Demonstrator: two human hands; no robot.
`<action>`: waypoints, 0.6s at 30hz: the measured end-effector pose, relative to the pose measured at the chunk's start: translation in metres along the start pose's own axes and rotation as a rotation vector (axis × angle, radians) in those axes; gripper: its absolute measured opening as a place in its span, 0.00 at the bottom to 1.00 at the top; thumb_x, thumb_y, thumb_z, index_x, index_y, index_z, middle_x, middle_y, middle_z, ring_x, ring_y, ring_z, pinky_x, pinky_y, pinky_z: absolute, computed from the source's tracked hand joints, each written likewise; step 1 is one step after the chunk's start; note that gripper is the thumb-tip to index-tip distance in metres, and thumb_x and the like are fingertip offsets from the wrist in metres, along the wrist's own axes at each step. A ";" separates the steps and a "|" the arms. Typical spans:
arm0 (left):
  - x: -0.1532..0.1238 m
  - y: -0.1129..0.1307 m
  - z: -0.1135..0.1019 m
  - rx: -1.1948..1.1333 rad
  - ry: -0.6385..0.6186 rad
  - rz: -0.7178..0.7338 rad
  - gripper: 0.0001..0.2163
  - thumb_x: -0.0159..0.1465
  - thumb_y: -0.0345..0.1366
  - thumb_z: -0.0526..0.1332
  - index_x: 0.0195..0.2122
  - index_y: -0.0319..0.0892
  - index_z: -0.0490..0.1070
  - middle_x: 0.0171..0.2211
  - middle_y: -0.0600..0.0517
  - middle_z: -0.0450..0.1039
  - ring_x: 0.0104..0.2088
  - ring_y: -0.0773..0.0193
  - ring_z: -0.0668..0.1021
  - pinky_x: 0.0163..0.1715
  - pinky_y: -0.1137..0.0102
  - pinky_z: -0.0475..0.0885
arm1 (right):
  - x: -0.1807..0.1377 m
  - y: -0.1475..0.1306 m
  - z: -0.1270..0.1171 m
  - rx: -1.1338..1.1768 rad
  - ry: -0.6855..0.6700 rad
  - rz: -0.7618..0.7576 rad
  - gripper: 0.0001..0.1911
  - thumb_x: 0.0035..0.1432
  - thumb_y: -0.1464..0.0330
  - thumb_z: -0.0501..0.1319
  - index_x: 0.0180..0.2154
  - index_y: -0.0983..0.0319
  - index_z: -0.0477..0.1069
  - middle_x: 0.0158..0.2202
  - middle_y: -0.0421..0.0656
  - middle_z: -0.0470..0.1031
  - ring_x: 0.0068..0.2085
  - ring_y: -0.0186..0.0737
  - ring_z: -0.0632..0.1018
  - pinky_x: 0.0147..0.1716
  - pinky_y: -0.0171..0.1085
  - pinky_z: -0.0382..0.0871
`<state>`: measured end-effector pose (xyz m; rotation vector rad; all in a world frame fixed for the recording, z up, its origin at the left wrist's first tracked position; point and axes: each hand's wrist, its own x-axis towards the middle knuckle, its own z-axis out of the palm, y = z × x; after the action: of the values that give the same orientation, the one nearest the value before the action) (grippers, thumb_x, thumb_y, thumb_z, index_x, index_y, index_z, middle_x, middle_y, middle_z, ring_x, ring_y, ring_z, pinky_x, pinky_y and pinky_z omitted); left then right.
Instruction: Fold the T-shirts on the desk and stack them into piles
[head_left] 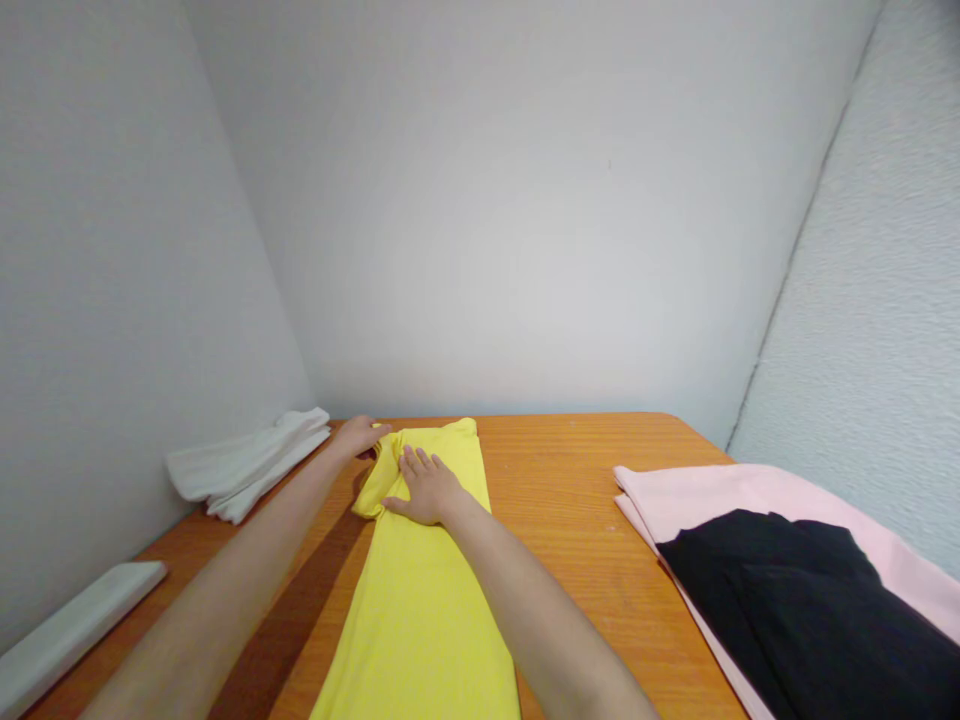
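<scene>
A yellow garment (427, 620), likely a T-shirt folded lengthwise into a long strip, lies on the wooden table (555, 480). At its far left edge my left hand (361, 437) pinches the cloth near what looks like a sleeve, which bunches up there. My right hand (426, 487) rests flat on the upper part of the garment, palm down with fingers spread. Small creases run through the fabric between the two hands.
White folded cloth (255, 460) lies along the left wall, with a white flat block-like object (82, 630) nearer me. On the right, a black cloth (810, 610) lies over a pink cloth (705, 485). Walls close in the table's back and sides.
</scene>
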<state>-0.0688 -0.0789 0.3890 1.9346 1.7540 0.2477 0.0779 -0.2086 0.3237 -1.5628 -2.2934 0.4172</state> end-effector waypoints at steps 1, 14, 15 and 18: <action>0.001 0.009 0.005 -0.046 -0.024 -0.002 0.15 0.67 0.46 0.58 0.41 0.37 0.72 0.34 0.52 0.74 0.30 0.68 0.77 0.32 0.69 0.75 | 0.000 -0.003 -0.002 -0.009 -0.001 0.026 0.47 0.63 0.45 0.46 0.68 0.73 0.43 0.70 0.54 0.36 0.70 0.53 0.43 0.67 0.52 0.41; -0.053 0.028 0.066 -0.080 -0.222 0.490 0.27 0.62 0.55 0.55 0.54 0.41 0.71 0.63 0.43 0.64 0.64 0.52 0.65 0.64 0.60 0.57 | -0.070 -0.075 -0.030 0.034 -0.205 0.103 0.54 0.58 0.38 0.48 0.67 0.77 0.47 0.68 0.65 0.45 0.69 0.66 0.45 0.65 0.60 0.38; -0.056 0.026 0.075 -0.027 -0.204 0.524 0.28 0.62 0.55 0.55 0.57 0.41 0.70 0.65 0.43 0.60 0.67 0.51 0.60 0.66 0.57 0.51 | -0.082 -0.084 -0.029 0.041 -0.204 0.060 0.56 0.57 0.38 0.49 0.67 0.78 0.47 0.68 0.66 0.42 0.69 0.66 0.43 0.66 0.60 0.38; -0.066 0.024 0.095 0.112 -0.131 0.612 0.29 0.64 0.52 0.53 0.62 0.41 0.63 0.68 0.44 0.51 0.70 0.52 0.49 0.67 0.52 0.38 | -0.122 -0.113 -0.025 0.076 -0.174 -0.079 0.55 0.56 0.37 0.50 0.67 0.75 0.47 0.69 0.65 0.36 0.69 0.65 0.37 0.66 0.60 0.36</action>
<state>-0.0137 -0.1668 0.3327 2.4679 1.0736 0.2278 0.0359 -0.3615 0.3799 -1.4454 -2.4278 0.6344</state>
